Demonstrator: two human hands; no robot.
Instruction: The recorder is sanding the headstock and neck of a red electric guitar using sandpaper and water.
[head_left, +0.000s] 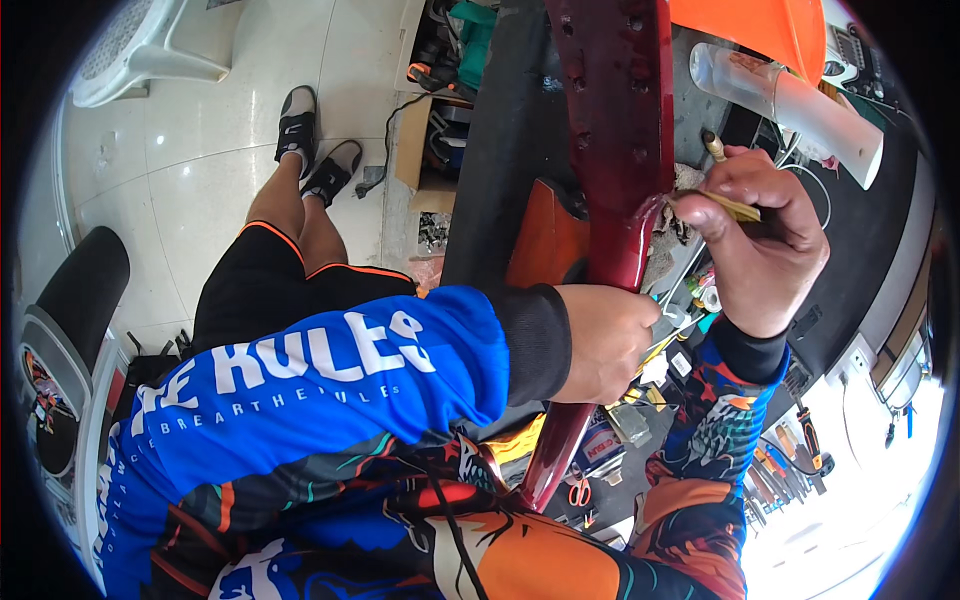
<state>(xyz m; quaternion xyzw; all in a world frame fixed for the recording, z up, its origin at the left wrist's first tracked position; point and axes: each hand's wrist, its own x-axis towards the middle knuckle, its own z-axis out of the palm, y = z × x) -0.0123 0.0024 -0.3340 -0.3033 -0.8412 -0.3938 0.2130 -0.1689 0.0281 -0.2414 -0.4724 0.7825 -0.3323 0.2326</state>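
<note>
A glossy dark-red guitar neck (614, 245) runs up the middle of the view. Its headstock (622, 100), drilled with several peg holes, is at the top. My left hand (605, 345) is closed around the neck below the headstock. My right hand (765, 235) pinches a small folded yellowish piece, which looks like sandpaper (738, 207), between thumb and fingers. The thumb tip and the front of the piece are at the neck's right edge, where the headstock begins. The contact itself is partly hidden by the thumb.
Behind the neck is a dark workbench (500, 130) strewn with small tools and parts. Red-handled scissors (579, 492) lie at its lower part. A clear plastic tube (790, 110) and an orange sheet (755, 35) are at the upper right. A white plastic chair (150, 50) stands on the tiled floor.
</note>
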